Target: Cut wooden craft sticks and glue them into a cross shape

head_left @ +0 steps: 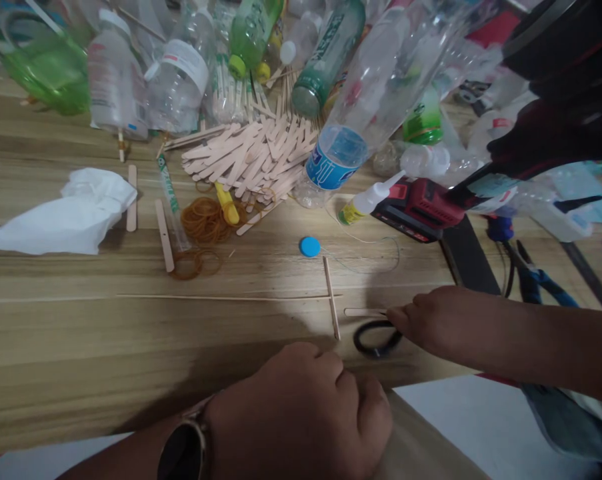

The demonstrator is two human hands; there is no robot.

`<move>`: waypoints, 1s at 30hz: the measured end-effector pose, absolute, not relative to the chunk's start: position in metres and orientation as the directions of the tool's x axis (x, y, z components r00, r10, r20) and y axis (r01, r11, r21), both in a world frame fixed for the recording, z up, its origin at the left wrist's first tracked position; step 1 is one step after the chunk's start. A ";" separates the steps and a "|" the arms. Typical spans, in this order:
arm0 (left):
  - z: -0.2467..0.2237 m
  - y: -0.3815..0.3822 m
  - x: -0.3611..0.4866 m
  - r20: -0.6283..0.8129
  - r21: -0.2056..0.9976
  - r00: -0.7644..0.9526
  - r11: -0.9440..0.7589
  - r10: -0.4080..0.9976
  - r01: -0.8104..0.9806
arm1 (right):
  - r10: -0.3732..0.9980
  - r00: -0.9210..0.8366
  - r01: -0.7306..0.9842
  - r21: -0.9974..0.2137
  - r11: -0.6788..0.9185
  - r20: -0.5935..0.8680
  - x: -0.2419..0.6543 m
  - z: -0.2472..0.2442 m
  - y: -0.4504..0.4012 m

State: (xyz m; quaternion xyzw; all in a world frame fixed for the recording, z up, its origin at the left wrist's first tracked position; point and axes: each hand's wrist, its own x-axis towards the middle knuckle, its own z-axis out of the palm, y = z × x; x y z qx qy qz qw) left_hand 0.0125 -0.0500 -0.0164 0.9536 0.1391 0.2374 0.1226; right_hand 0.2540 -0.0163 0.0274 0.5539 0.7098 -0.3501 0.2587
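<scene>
My left hand [305,407], with a watch on the wrist, is curled closed at the table's front edge. Whatever its fingers might hold is hidden. At the right, my right hand [425,320] has its fingers together at the end of a flat wooden craft stick [361,312]. A black ring [355,339], perhaps a scissors handle, lies just below those fingertips. Between the hands and the pile, another craft stick [333,303] crosses the end of a long thin wooden skewer [221,297]. A blue bottle cap [310,247] lies above them, with thin thread beside it.
Craft sticks [261,153] lie heaped behind rubber bands [205,220]. Plastic bottles [341,147] crowd the back. A glue bottle [365,202], a red and black power tool [415,207] and pliers [541,273] are at the right; white tissue [71,213] is at the left.
</scene>
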 end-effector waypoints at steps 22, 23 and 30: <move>-0.002 -0.043 0.018 0.331 0.718 0.520 -0.567 0.788 0.403 | 0.914 -0.182 0.893 -0.450 -0.001 -0.363 0.249 0.034 -0.080; 0.000 -0.043 0.019 0.246 0.802 0.478 -0.454 0.843 0.388 | 0.931 -0.278 0.892 -0.424 0.159 -0.238 0.250 0.034 -0.086; -0.006 -0.046 0.037 -0.378 0.784 0.826 0.620 0.417 0.046 | 0.801 -0.579 0.794 -0.116 0.596 0.151 0.253 0.031 -0.101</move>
